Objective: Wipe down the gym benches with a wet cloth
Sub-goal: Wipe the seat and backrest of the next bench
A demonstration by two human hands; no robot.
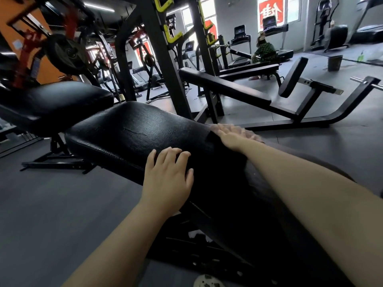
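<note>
A long black padded bench (134, 131) runs from the middle left toward the lower right, its vinyl cracked and creased. My left hand (167, 177) rests on the pad's near edge with its fingers lightly curved and holds nothing. My right hand (232, 135) lies flat at the pad's far edge, blurred by motion, with its fingers spread. It presses on what looks like a dark cloth (219, 150) draped over the pad. The cloth is hard to tell from the black vinyl.
The bench's second pad (56, 100) stands at the left. A black rack upright (163, 59) rises just behind the bench, and another bench (223, 85) lies beyond it. A person in green (265, 51) crouches by the treadmills. A dark bin (334, 63) stands on the grey floor.
</note>
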